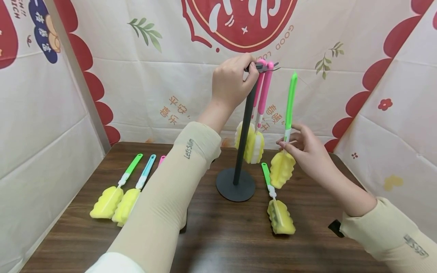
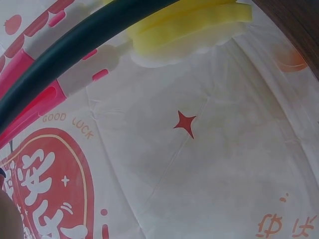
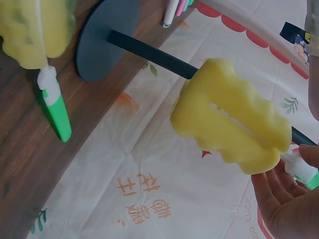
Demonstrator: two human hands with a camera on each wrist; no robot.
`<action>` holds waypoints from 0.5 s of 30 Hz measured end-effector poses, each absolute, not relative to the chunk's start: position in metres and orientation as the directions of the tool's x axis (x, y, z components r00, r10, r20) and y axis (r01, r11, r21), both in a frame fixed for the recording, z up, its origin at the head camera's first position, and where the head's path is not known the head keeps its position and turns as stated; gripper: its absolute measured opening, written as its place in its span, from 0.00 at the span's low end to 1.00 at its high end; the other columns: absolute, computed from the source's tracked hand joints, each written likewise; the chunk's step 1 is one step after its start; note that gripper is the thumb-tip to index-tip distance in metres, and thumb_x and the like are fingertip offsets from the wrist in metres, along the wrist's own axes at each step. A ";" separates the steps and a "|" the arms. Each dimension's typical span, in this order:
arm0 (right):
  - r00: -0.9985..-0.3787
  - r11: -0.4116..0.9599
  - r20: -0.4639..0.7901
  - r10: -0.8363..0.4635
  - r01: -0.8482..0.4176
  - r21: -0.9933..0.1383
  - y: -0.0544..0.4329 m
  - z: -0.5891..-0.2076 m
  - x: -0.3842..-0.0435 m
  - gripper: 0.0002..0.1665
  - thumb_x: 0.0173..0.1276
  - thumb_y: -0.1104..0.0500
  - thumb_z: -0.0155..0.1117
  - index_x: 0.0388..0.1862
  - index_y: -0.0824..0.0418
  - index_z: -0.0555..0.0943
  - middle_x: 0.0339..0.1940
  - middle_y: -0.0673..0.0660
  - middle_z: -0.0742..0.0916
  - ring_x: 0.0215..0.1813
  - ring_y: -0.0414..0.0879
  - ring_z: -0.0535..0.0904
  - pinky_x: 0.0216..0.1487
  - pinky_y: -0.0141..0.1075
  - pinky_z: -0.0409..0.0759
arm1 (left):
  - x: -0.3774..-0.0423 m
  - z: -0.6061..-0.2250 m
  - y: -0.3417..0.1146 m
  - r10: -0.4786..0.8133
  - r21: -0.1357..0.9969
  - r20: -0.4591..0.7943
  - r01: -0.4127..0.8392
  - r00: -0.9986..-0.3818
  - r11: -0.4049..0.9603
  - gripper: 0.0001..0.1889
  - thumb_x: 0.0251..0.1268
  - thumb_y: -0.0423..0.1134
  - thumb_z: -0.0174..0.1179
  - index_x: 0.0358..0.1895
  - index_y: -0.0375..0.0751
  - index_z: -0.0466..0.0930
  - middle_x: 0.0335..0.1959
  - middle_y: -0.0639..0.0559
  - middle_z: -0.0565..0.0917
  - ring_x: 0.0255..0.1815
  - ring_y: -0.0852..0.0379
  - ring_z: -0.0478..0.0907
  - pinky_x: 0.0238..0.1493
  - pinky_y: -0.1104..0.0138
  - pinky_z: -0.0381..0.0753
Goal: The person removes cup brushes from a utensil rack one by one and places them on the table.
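Observation:
My left hand (image 1: 232,79) grips the top of a black stand (image 1: 243,140), near its prongs. Pink-handled sponge brushes (image 1: 264,96) hang from those prongs, their yellow and white sponge heads beside the pole. To the right of the stand, my right hand (image 1: 308,149) pinches a green-handled sponge brush (image 1: 290,102) at its white neck. That brush is upright, handle end up and yellow sponge down, apart from the prongs. In the right wrist view its sponge head (image 3: 234,119) covers part of the pole. The left wrist view shows the pole (image 2: 75,47) crossing the pink handles.
Another green-handled sponge brush (image 1: 281,218) lies on the brown table (image 1: 218,242), right of the stand's round base (image 1: 235,189). At the left lie a green-handled brush (image 1: 107,203), a blue-handled brush (image 1: 145,172) and a pink handle (image 1: 162,160), partly behind my left sleeve. Printed cloth (image 1: 153,91) surrounds the table.

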State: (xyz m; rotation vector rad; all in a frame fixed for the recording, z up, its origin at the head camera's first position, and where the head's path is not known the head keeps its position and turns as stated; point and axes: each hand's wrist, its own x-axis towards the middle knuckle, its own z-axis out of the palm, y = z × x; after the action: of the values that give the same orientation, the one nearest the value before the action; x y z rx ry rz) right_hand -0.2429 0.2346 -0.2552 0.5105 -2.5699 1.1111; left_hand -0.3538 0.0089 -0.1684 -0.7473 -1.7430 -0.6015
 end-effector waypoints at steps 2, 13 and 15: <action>-0.891 0.638 0.402 -0.210 -0.437 -0.634 0.237 -0.257 -0.242 0.31 0.68 0.63 0.64 0.66 0.63 0.64 0.39 0.62 0.87 0.34 0.42 0.84 0.33 0.30 0.77 | -0.353 -0.168 0.009 0.191 0.035 0.956 0.736 -0.222 0.676 0.14 0.70 0.42 0.48 0.38 0.39 0.82 0.27 0.51 0.83 0.25 0.58 0.73 0.32 0.72 0.74; -0.903 0.678 0.383 -0.193 -0.405 -0.613 0.248 -0.266 -0.236 0.32 0.69 0.61 0.64 0.67 0.63 0.63 0.39 0.62 0.87 0.34 0.39 0.84 0.32 0.28 0.76 | -0.348 -0.164 0.003 0.259 0.047 0.922 0.746 -0.289 0.664 0.14 0.72 0.43 0.48 0.41 0.39 0.82 0.28 0.52 0.82 0.29 0.57 0.73 0.36 0.71 0.73; -0.907 0.687 0.377 -0.188 -0.396 -0.609 0.249 -0.266 -0.235 0.32 0.69 0.61 0.64 0.68 0.63 0.63 0.40 0.62 0.87 0.34 0.39 0.84 0.32 0.28 0.76 | -0.346 -0.163 0.002 0.276 0.044 0.918 0.766 -0.283 0.641 0.14 0.72 0.43 0.50 0.43 0.38 0.82 0.31 0.51 0.83 0.32 0.57 0.75 0.40 0.72 0.73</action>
State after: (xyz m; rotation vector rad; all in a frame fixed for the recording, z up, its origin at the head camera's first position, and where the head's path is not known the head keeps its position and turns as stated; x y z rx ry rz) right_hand -0.2346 0.2489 -0.2658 0.4644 -2.6155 1.0410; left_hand -0.3464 0.0019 -0.1627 -0.8308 -1.8480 -0.6055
